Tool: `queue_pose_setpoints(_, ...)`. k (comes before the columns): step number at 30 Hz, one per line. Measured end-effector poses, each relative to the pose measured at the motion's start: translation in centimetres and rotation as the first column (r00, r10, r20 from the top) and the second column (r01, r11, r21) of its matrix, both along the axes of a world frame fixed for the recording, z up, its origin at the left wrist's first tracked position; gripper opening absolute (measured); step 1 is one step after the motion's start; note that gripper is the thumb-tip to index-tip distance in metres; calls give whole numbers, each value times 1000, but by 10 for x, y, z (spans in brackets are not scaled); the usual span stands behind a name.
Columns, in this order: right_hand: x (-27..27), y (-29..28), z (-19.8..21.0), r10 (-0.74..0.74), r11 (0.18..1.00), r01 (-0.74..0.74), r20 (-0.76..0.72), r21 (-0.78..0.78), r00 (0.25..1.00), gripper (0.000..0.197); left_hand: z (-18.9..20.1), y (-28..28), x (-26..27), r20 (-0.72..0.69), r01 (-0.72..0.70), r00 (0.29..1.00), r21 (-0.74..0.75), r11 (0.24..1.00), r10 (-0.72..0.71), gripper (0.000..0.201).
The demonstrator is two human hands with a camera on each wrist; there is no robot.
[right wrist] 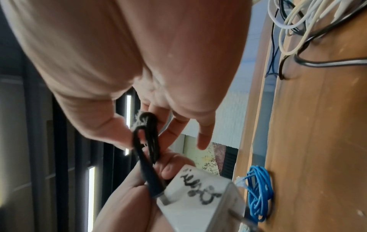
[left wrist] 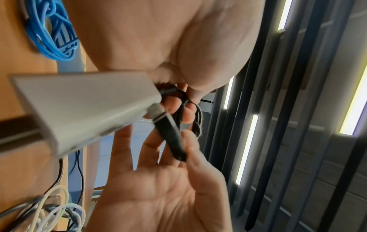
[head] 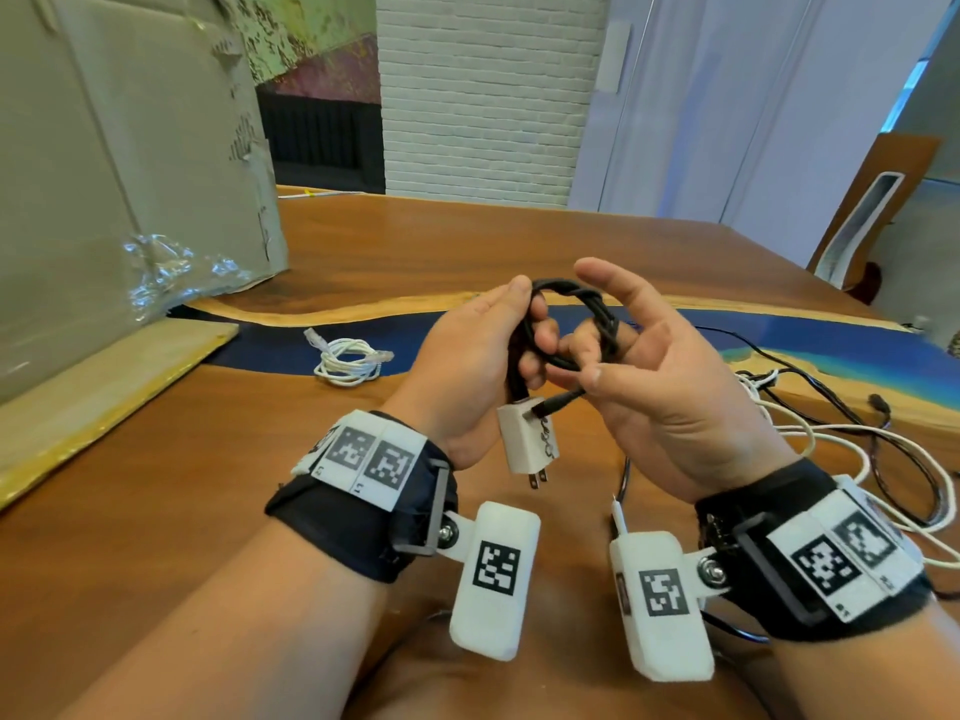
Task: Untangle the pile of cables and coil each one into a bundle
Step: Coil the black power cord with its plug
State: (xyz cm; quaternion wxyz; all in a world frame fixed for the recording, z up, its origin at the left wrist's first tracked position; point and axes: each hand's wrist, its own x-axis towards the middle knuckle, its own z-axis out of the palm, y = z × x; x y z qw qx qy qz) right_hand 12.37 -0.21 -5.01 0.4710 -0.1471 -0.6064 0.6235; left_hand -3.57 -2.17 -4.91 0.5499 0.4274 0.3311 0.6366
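Black braided cable (head: 566, 324), looped small above the near table (head: 363, 241), is gripped by the left hand (head: 467, 366), steadying the coil; its white charger (head: 527, 441) dangles. The right hand (head: 654, 366) pinches the loop's right side, likely tucking the end.

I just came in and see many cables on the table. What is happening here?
A person is coiling a black cable held above the wooden table. The left hand grips the coil, from which a white charger hangs; the right hand works the loops. One white cable lies bundled; a tangled pile waits.
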Motion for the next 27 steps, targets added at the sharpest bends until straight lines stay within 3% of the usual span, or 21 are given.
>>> queue_pose_setpoints(4,0,2,0,-235,968,219,140,123,962,68,2,1,-9,-44,-8,999,57,998,10,33)
queue_pose_setpoints(7,2,5,-3,-476,867,394,275,306,835,54,2,1,-10,-101,13,995,81,997,-5,33)
queue_pose_setpoints(9,2,6,-4,-554,823,439,337,361,761,48,1,1,-9,-122,15,993,84,996,-5,33)
queue_pose_setpoints(12,3,4,-2,-528,847,421,417,325,740,43,-2,2,-5,-119,10,993,92,996,1,34)
queue_pose_setpoints(14,4,5,-2,-476,879,404,427,252,769,37,-2,2,-4,-109,7,994,99,995,4,34)
queue_pose_setpoints(17,3,5,-2,-441,897,416,356,149,824,28,-3,3,-2,-110,2,994,108,994,10,34)
queue_pose_setpoints(20,-2,4,-4,-432,899,437,222,29,874,31,-4,4,-2,-107,-20,994,111,994,32,34)
queue_pose_setpoints(22,-2,4,-5,-488,873,477,218,103,846,33,-5,5,-3,-106,-34,993,118,992,46,34)
queue_pose_setpoints(25,0,5,-4,-551,832,476,326,285,768,29,-6,6,-2,-119,-49,991,141,989,66,35)
queue_pose_setpoints(27,1,4,-4,-522,851,448,342,274,782,25,-6,6,-1,-147,-55,986,145,988,76,36)
